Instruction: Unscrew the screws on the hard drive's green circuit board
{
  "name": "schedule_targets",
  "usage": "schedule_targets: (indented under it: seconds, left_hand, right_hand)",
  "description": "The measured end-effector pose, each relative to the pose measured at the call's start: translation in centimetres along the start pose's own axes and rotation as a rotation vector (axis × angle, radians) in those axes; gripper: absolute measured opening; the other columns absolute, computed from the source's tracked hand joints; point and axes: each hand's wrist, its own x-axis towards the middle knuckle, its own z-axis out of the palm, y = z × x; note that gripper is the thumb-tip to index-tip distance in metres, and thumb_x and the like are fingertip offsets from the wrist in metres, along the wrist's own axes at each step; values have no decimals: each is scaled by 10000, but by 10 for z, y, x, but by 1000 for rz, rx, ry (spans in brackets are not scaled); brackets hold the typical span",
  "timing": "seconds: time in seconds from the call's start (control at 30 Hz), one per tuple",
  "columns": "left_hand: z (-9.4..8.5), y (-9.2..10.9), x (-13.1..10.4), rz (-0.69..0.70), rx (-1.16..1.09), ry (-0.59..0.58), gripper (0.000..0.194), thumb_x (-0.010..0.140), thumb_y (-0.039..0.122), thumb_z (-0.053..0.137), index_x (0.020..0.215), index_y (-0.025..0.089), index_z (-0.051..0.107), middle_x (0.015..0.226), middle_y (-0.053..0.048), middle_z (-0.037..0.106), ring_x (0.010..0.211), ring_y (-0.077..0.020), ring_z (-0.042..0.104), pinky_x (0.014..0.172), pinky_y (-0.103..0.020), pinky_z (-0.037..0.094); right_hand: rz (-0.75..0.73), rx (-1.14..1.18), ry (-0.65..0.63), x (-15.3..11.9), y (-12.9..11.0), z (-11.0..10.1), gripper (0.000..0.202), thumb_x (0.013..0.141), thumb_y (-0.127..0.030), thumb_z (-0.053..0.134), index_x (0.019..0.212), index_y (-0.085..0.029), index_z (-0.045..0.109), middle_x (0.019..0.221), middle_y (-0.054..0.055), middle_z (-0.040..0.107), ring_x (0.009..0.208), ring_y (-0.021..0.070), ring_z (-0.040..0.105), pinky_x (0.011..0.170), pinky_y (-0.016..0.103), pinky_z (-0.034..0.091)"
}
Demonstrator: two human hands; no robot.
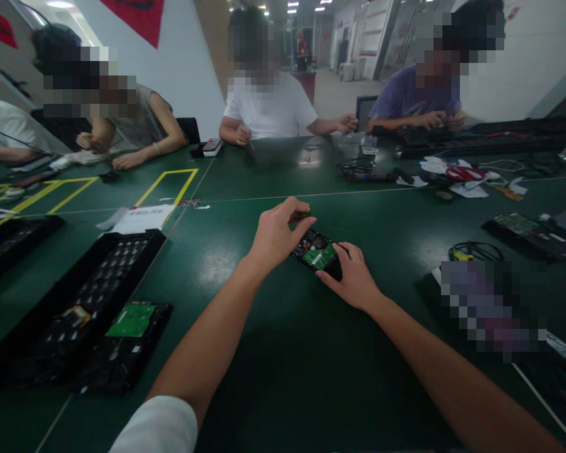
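Observation:
A small black device (pixel 319 257) with a green circuit board lies at the middle of the green table (pixel 245 327). My right hand (pixel 356 274) grips its right end between thumb and fingers. Over the device's far left corner is my left hand (pixel 280 233), its thumb and index finger brought close around a tiny yellowish part (pixel 304 216) that is too small to name. A second black device with a green board (pixel 131 321) rests on the table at the left, beside a long black tray (pixel 141 242).
Three people sit across the table, with a fourth partly visible at far left. Cables (pixel 475 251), a pixelated object (pixel 490 308) and another circuit board device (pixel 523 229) lie at right. A white paper (pixel 144 218) lies behind the black tray.

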Motion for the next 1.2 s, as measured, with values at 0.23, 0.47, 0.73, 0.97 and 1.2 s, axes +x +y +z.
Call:
schedule_targets:
  seconds: [0.23, 0.47, 0.73, 0.97, 1.2]
  left_hand:
    - [1, 4, -1, -27, -50, 12, 180, 933, 257, 813, 1001, 214, 651, 1091, -59, 790, 955, -195, 788, 889, -372, 677]
    - [5, 7, -1, -39, -42, 58, 240, 928, 299, 826, 942, 214, 602, 1052, -49, 797, 901, -180, 789, 818, -333, 674]
    - [5, 6, -2, -40, -43, 33, 115, 990, 221, 693, 1000, 220, 578, 1093, -52, 769, 925, -157, 774, 833, -298, 654]
    - [-5, 10, 2, 85, 98, -39, 97, 1002, 134, 623, 1058, 212, 642, 1005, -24, 740, 905, -155, 725, 857, -308, 590]
    - [-8, 14, 4, 140, 167, -49, 118, 1015, 135, 624, 1091, 213, 672, 1087, -52, 717, 982, -180, 695, 894, -330, 574]
  right_hand:
    - [-18, -16, 11, -1, 1, 1, 791, 941, -691, 633, 1564, -234, 460, 1506, 200, 487, 1474, 441, 428, 1193, 682, 456]
    - [-13, -27, 6, -1, 1, 0, 797, 946, -708, 616, 1555, -216, 466, 1506, 205, 495, 1469, 433, 432, 1203, 656, 448]
    - [22, -4, 51, 1, 1, -2, 703, 1027, -667, 485, 1538, -184, 508, 1525, 208, 502, 1474, 398, 448, 1227, 616, 419]
    - [181, -155, 205, 8, 33, -17, 439, 1035, -343, 469, 1339, -113, 687, 1304, 208, 624, 1228, 356, 592, 1064, 542, 521]
    - [220, -169, 79, 8, 42, -16, 413, 1039, -345, 483, 1332, -171, 717, 1225, 152, 659, 1052, 286, 662, 858, 427, 567]
